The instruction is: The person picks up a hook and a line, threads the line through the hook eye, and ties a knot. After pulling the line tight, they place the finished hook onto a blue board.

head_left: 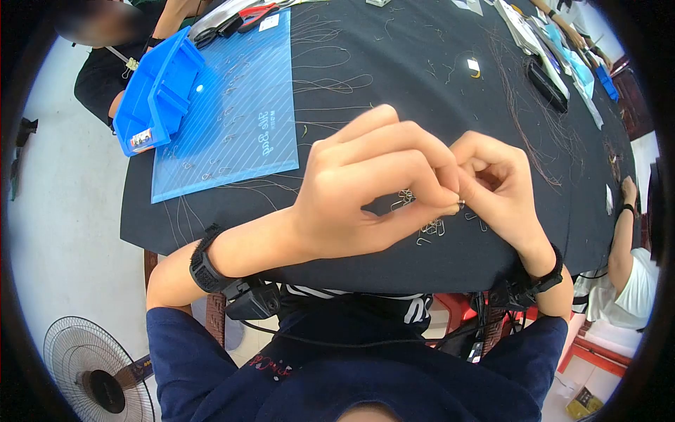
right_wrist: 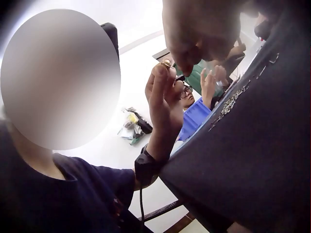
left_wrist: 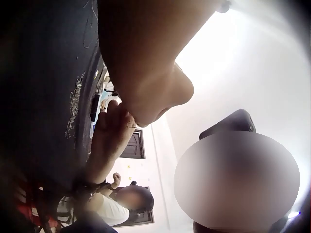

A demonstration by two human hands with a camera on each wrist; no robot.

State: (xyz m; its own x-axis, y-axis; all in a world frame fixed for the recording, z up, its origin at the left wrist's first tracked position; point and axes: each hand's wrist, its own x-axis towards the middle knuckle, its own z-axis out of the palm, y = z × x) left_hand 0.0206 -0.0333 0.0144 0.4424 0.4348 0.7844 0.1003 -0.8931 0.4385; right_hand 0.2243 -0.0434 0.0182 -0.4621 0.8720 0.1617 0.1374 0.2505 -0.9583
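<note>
My left hand [head_left: 380, 179] pinches a small shiny metal piece [head_left: 461, 202] between thumb and fingertips, raised over the black-covered table. In the right wrist view the metal piece [right_wrist: 166, 63] looks gold and rounded at my left fingertips. My right hand [head_left: 499, 186] meets it from the other side, fingers curled and thumb tip right at the piece; its fingers mostly hide what they grip. Beneath the hands lies a loose pile of small bent-wire metal hooks [head_left: 432, 227], partly covered by the left hand.
Left of the hands lies a blue file bag [head_left: 274, 151] with hooks and thin line loops [head_left: 341, 84]. A blue plastic bin [head_left: 151, 105] overlaps its far edge, near red-handled pliers [head_left: 256, 15]. Brown strands [head_left: 524, 141] and a black case [head_left: 546, 86] lie to the right. Other people sit around the table.
</note>
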